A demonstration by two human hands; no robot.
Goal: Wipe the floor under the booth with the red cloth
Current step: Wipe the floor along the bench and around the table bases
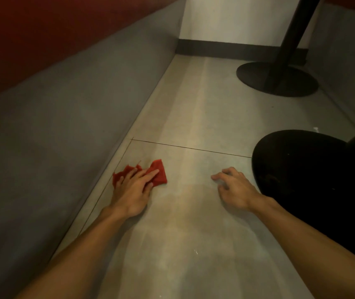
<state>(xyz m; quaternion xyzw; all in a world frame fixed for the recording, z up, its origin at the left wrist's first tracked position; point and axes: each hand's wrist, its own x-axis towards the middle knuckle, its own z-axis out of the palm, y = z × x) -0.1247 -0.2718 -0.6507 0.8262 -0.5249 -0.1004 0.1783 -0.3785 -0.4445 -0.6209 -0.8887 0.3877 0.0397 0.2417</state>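
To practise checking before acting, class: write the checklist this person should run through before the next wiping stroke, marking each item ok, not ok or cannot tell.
1. Is the left hand pressing flat on the red cloth? Ok.
2. Is the cloth spread out? Not ok: it lies bunched and folded.
3. Is the right hand free and propped on the floor? Ok.
4. Is the strip ahead along the booth base unobstructed? Ok, as far as can be seen.
5. Is the right hand apart from the near table base? Cannot tell: they are very close.
6. Is the floor free of debris? Not ok: a white scrap and a white fleck remain.
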